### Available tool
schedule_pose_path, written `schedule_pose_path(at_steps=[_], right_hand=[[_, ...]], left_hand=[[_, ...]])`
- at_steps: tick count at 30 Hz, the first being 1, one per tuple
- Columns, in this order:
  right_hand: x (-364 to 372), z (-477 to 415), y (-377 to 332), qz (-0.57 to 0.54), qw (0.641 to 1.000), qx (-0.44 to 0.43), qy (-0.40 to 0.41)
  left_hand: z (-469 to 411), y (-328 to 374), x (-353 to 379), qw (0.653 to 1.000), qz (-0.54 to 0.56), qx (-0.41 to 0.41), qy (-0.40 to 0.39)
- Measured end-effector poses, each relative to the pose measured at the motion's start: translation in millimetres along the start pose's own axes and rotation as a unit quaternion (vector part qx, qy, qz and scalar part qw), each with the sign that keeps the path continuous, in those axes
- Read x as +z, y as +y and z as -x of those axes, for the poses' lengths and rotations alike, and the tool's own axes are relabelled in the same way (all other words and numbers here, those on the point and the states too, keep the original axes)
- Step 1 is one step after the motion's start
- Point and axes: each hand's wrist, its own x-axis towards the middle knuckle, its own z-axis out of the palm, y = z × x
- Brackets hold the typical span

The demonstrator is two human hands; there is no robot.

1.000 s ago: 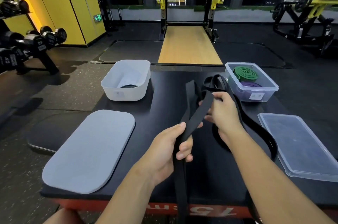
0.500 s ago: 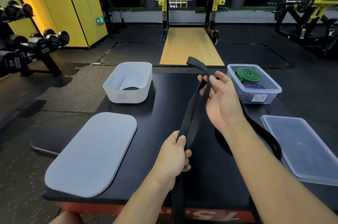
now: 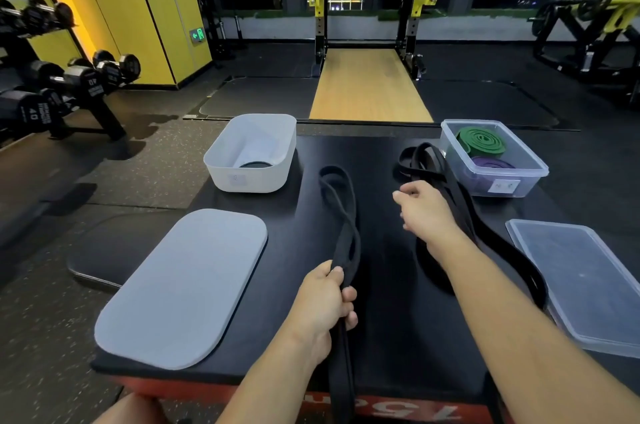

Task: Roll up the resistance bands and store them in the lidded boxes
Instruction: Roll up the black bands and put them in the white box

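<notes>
My left hand [image 3: 327, 299] grips a long black resistance band [image 3: 341, 212] near the table's front edge. The band lies forward across the black table [image 3: 391, 326] and ends in a loop; its other end hangs off the front. My right hand [image 3: 424, 210] hovers with relaxed fingers and holds nothing. Beside it lies a second black band [image 3: 433, 163], which runs under my right forearm. A white box [image 3: 225, 177] at the back left holds a rolled black band [image 3: 256, 164]. The clear box [image 3: 538, 169] at the back right holds a green roll [image 3: 481, 141] and a purple roll [image 3: 491, 164].
A grey lid [image 3: 180, 288] lies flat at the front left of the table. A clear lid [image 3: 585, 285] lies at the front right. A dumbbell rack [image 3: 69, 84] stands on the floor to the left, and a squat rack with a wooden platform [image 3: 369, 84] lies ahead.
My right hand has let go of the raised end of the band, and that end now lies flat on the table. My left hand has kept its grip and moved nearer the front edge.
</notes>
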Motion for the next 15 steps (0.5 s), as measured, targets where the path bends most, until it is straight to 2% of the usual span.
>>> schedule_pose_path(at_steps=[2,6,8,11,13,15], right_hand=[[-2.8,14.3,1.6,0.008,0.999,0.0,-0.037],[5.8,52.4,-8.1,0.042,0.977,0.003,-0.211],[18.9,56.2,-3.9,0.053,0.975,0.013,-0.213],[32.5,49.7,5.0,0.033,0.985,0.041,-0.164],[36.1,49.0,6.6,-0.062,0.983,0.063,-0.161],[38.4,52.2,5.3,-0.222,0.953,0.111,-0.175]], left_hand=[[-2.3,-1.2,-0.2,1.0,-0.006,0.0,-0.002],[-2.8,-2.5,3.9,1.0,-0.019,0.009,0.005],[-4.1,-4.2,4.0,1.0,-0.022,0.017,0.009],[-4.6,-5.6,3.3,0.999,-0.032,0.023,0.003],[-3.5,-5.2,3.9,0.999,-0.028,0.021,-0.003],[-3.8,-5.4,3.3,0.999,-0.026,0.021,-0.011]])
